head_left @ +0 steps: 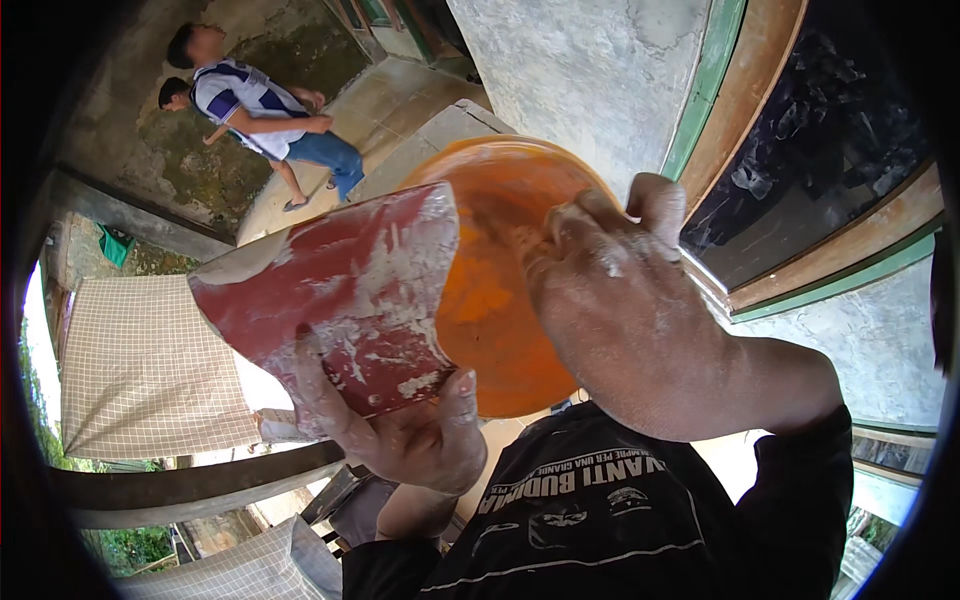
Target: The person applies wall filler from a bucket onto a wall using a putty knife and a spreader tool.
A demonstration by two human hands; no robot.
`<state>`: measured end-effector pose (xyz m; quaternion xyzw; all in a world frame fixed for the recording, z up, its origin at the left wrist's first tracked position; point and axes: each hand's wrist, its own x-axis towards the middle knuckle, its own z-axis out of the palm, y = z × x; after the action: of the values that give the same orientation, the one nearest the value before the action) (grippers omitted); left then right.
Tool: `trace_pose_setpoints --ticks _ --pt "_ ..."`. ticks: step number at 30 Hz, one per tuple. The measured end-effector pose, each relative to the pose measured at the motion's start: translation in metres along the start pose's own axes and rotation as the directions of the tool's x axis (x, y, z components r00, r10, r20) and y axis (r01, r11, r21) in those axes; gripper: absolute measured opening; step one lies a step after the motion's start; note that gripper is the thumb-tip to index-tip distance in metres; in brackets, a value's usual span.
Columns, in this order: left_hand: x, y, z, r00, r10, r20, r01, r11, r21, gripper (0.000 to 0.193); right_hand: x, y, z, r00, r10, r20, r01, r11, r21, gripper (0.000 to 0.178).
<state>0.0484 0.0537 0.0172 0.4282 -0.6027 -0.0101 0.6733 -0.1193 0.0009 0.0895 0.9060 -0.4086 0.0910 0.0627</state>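
My left hand [425, 445] grips the lower edge of a curved dark red sheet [345, 275], with fingers behind and thumb at its right corner. Whitish paste is smeared over the sheet, thicker along its upper left edge. Right beside it, partly behind it, is a round orange basin [500, 330], tilted so its inside shows, with pale residue near the rim. My right hand [640, 300] is over the basin's right side, its fingers curled inward and dusted white. The fingertips are hidden, so what they hold cannot be made out.
Two people [265, 110] walk along the passage at the upper left, by a stained wall. A grey plastered wall [590, 70] and a wood-framed dark window [810, 130] stand on the right. Checked cloth [150, 360] hangs at the left above a dark beam [200, 490].
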Motion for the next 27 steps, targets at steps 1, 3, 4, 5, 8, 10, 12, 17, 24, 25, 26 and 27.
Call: trace_pose_setpoints --ticks 1,3,4,5,8,10,12,17,24,25,26,27 --pt "-0.001 0.001 -0.003 0.998 0.003 0.063 -0.005 0.999 0.034 0.090 -0.002 -0.003 0.000 1.000 0.006 -0.001 -0.006 1.000 -0.004 0.018" --pt "-0.007 -0.006 0.003 1.000 0.018 0.024 -0.016 0.998 -0.065 0.090 -0.005 -0.008 0.001 1.000 0.022 0.019 -0.021 0.999 -0.041 0.019" --pt "-0.008 -0.009 0.002 0.999 0.036 -0.009 -0.037 0.997 -0.074 0.089 -0.007 -0.012 0.003 0.999 0.027 0.016 -0.027 0.999 -0.043 0.019" --pt "-0.009 -0.010 0.001 0.998 0.053 -0.041 -0.057 0.995 -0.084 0.088 -0.009 -0.017 0.008 0.999 0.034 -0.026 -0.036 0.998 -0.060 0.019" --pt "-0.009 -0.010 0.002 0.994 0.098 -0.042 -0.100 0.994 -0.053 0.086 -0.013 -0.015 0.007 0.999 0.035 -0.031 -0.034 0.999 0.014 0.018" --pt "-0.010 -0.010 0.003 0.994 0.107 0.002 -0.107 0.993 -0.058 0.085 -0.016 -0.010 0.007 1.000 0.030 0.006 -0.030 0.994 0.105 0.018" --pt "-0.010 -0.009 0.007 0.992 0.117 0.047 -0.114 0.991 -0.068 0.086 -0.018 -0.005 0.010 0.999 0.040 0.012 -0.041 0.985 0.170 0.011" --pt "-0.002 -0.009 0.004 0.995 0.094 -0.016 -0.094 0.996 0.013 0.085 -0.020 -0.005 -0.008 0.986 0.164 0.018 -0.156 0.893 0.421 0.008" --pt "0.037 -0.040 -0.012 0.967 -0.249 -0.059 0.220 0.925 -0.310 0.070 -0.057 0.003 -0.010 0.840 0.496 -0.220 -0.037 0.456 0.889 0.023" --pt "0.043 -0.048 -0.008 0.954 -0.297 -0.033 0.270 0.905 -0.329 0.069 -0.065 0.009 -0.001 0.800 0.559 -0.218 0.005 0.357 0.934 0.026" --pt "0.047 -0.055 -0.005 0.944 -0.323 -0.068 0.285 0.902 -0.325 0.069 -0.072 0.013 0.004 0.795 0.560 -0.235 0.006 0.380 0.925 0.026" --pt "0.053 -0.064 -0.003 0.946 -0.318 -0.071 0.275 0.897 -0.347 0.069 -0.080 0.016 0.009 0.811 0.583 -0.045 -0.017 0.099 0.995 0.027"
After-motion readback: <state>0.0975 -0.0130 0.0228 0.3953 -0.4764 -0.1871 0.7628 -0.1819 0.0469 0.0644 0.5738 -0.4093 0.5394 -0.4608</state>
